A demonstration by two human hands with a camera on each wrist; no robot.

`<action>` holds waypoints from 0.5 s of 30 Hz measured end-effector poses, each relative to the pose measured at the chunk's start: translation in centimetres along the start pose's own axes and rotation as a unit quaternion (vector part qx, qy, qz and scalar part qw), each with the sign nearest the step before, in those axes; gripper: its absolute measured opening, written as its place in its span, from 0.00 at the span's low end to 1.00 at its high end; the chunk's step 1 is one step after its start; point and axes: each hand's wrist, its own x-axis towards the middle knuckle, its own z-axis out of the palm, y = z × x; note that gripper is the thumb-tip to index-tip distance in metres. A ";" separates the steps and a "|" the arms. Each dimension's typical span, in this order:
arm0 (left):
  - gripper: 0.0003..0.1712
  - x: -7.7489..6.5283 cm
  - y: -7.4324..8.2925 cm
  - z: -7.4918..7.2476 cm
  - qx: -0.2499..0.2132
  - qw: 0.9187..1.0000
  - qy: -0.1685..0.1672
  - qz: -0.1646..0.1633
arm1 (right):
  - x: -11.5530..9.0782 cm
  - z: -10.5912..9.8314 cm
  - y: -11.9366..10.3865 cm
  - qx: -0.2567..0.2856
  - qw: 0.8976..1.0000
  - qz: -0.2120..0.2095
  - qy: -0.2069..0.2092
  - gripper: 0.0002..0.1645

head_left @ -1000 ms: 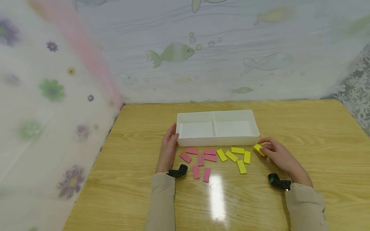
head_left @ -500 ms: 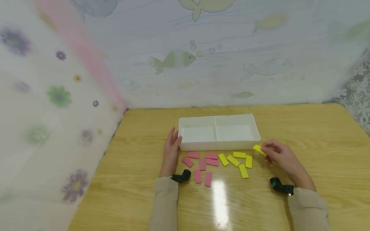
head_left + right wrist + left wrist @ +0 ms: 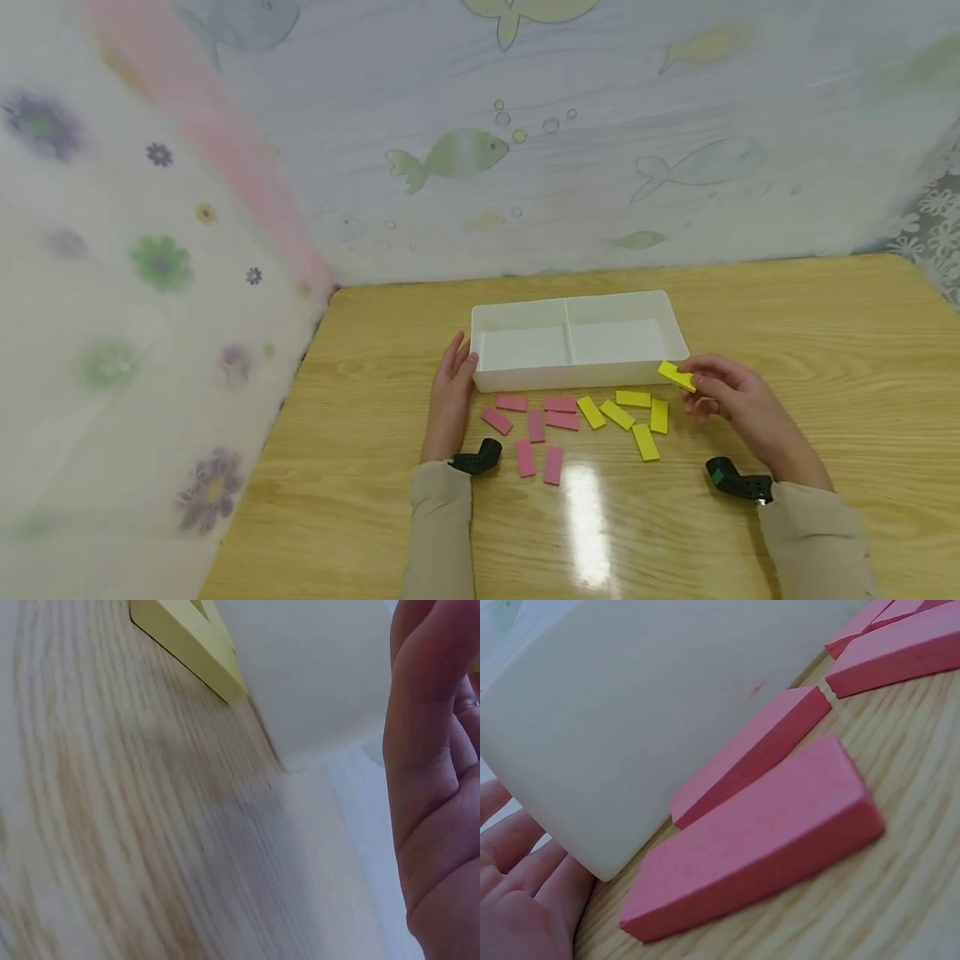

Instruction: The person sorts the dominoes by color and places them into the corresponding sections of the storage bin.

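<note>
In the head view my right hand point(image 3: 742, 404) pinches a yellow domino block point(image 3: 677, 376) between thumb and fingers, raised close by the front right corner of a white two-compartment box point(image 3: 525, 379). The right wrist view shows the curled fingers point(image 3: 431, 720) at its right edge, with that block mostly hidden. My left hand point(image 3: 450, 400) rests with fairly straight fingers against the box's left end, thumb at its front corner. Its fingers point(image 3: 525, 862) also show beside the box corner in the left wrist view. Both box compartments have bare white floors.
Several pink domino blocks point(image 3: 536, 425) lie flat in front of the box's left half. Several yellow domino blocks point(image 3: 647, 442) lie to their right. The wooden table point(image 3: 360, 517) meets a wall with painted fish behind the box and a flowered wall at left.
My right hand has lifted the yellow block from beside the box's front right corner up toward its rim. The left hand has stayed at the box's left end. The head view has shifted slightly.
</note>
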 end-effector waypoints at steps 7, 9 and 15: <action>0.29 0.2 0.3 0.1 0.004 1.000 -0.003 0.007 | 0.4 1.0 -0.1 0.000 1.000 -0.015 0.011 0.16; 0.29 0.1 0.4 0.1 0.005 1.000 -0.003 0.008 | 0.6 1.2 -0.2 -0.004 1.000 -0.019 0.016 0.16; 0.34 -1.0 2.1 0.3 0.010 1.000 -0.016 -0.002 | 0.8 1.9 -0.3 -0.027 0.999 -0.003 0.034 0.16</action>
